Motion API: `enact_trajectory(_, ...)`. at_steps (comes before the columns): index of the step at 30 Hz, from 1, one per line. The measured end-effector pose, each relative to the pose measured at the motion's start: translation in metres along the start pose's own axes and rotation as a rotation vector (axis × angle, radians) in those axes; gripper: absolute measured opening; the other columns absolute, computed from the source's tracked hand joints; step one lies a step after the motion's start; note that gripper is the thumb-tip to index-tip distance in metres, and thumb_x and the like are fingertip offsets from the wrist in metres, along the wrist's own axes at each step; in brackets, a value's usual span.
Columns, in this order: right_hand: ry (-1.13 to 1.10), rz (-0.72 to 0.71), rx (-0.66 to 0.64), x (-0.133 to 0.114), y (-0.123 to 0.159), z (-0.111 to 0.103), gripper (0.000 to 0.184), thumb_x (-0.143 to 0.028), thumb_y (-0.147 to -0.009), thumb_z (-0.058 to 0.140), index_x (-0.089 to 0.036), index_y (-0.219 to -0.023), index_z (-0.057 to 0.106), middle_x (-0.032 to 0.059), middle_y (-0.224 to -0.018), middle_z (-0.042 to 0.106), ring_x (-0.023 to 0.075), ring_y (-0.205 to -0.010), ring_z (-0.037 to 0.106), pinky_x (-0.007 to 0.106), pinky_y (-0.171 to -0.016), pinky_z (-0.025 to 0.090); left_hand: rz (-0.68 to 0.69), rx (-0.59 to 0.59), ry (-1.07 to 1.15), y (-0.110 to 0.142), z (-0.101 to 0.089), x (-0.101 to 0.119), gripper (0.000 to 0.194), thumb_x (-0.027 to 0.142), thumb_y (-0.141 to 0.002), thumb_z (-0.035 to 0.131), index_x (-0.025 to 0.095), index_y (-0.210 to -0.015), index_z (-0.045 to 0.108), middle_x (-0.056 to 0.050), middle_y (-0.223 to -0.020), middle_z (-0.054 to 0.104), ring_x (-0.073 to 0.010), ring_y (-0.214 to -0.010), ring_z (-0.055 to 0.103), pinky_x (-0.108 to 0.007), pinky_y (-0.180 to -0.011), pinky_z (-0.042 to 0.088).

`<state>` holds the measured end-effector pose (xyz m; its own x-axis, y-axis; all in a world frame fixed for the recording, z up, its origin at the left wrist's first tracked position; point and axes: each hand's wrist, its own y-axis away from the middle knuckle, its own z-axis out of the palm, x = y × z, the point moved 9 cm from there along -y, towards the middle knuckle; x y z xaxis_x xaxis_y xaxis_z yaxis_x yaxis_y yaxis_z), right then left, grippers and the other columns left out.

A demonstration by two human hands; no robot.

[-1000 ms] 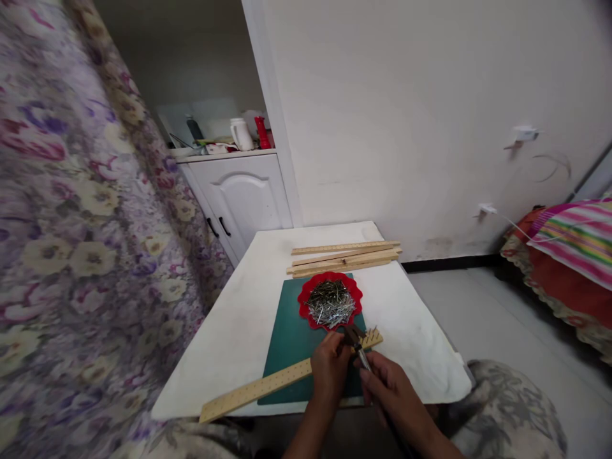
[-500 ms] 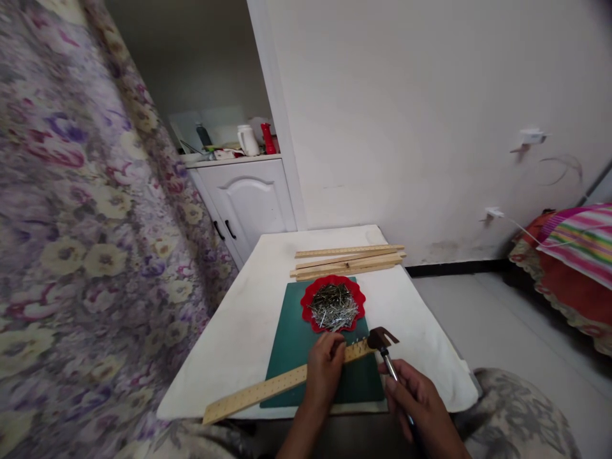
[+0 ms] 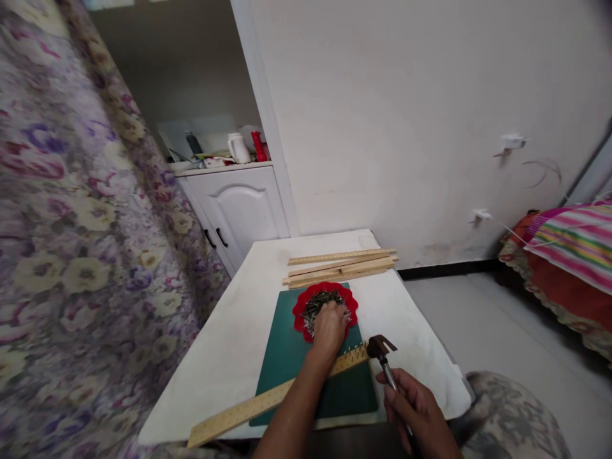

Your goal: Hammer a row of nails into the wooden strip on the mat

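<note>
Left hand (image 3: 331, 326) in the red dish (image 3: 298, 313), 12 o'clock on the green mat (image 3: 282, 344); fingertips hidden among nails (image 3: 313, 306), cannot tell if any is pinched. Right hand (image 3: 415, 408), 4 o'clock, wrapped round a hammer (image 3: 380, 347), head at 3, presumably parked there to leave the other free. Dotted wooden strip (image 3: 253, 407) slants 8 to 3 o'clock, nails upright near the hammer end. Mat likely shields the white tabletop (image 3: 215, 357). Dish just beyond strip: short reach. Spare strips (image 3: 342, 273) past 12, apparently out of the way.
</note>
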<state>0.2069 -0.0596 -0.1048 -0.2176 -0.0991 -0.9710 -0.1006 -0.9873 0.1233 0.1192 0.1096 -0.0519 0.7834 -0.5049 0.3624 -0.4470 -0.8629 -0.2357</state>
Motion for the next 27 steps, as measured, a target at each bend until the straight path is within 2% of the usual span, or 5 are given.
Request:
enact_trajectory(5, -0.03, 0.002, 0.027, 0.004, 0.0, -0.005, 0.047, -0.06, -0.079, 0.056, -0.017, -0.099, 0.054, -0.0069, -0.051, 0.051, 0.0036, -0.029, 0.035, 0.015, -0.03, 0.025, -0.04, -0.069, -0.117, -0.008, 0.012, -0.002, 0.015, 0.015, -0.08, 0.054, 0.021, -0.081, 0.068, -0.006, -0.09, 0.061, -0.019, -0.086, 0.056, -0.026, -0.069, 0.037)
enact_trajectory(13, -0.019, -0.014, 0.012, 0.0, 0.0, 0.0, 0.046, -0.059, -0.081, 0.053, -0.017, -0.099, 0.049, -0.0094, -0.047, 0.048, 0.0026, -0.026, 0.029, 0.015, -0.03, 0.017, -0.041, -0.005, -0.002, 0.018, -0.008, -0.008, 0.012, 0.017, -0.082, 0.053, 0.021, -0.077, 0.064, -0.003, -0.084, 0.06, -0.0157, -0.081, 0.056, -0.024, -0.066, 0.035)
enact_trajectory(21, -0.006, -0.007, 0.002, -0.003, 0.003, 0.005, 0.043, -0.057, -0.08, 0.055, -0.017, -0.096, 0.049, -0.0093, -0.049, 0.048, 0.0029, -0.028, 0.03, 0.016, -0.032, 0.018, 0.007, 0.244, 0.494, 0.043, -0.036, -0.017, 0.019, 0.025, -0.085, 0.049, 0.019, -0.079, 0.065, -0.004, -0.084, 0.063, -0.0175, -0.081, 0.058, -0.028, -0.074, 0.042)
enact_trajectory(24, 0.012, 0.005, 0.017, -0.006, 0.003, 0.006, 0.045, -0.058, -0.078, 0.058, -0.018, -0.098, 0.049, -0.0084, -0.052, 0.05, 0.0032, -0.029, 0.031, 0.016, -0.031, 0.021, -0.109, 0.252, 0.743, 0.052, -0.037, -0.024, 0.016, 0.03, -0.081, 0.056, 0.018, -0.077, 0.066, -0.003, -0.074, 0.064, -0.0167, -0.074, 0.059, -0.027, -0.071, 0.043)
enact_trajectory(27, 0.019, -0.014, 0.058, -0.012, 0.002, 0.007, 0.046, -0.056, -0.075, 0.062, -0.018, -0.098, 0.05, -0.0049, -0.062, 0.056, 0.0026, -0.031, 0.033, 0.016, -0.031, 0.023, -0.29, 0.2, 1.107, 0.068, -0.026, -0.026, 0.016, 0.032, -0.074, 0.065, 0.017, -0.079, 0.064, 0.0, -0.065, 0.063, -0.0133, -0.063, 0.058, -0.023, -0.06, 0.043)
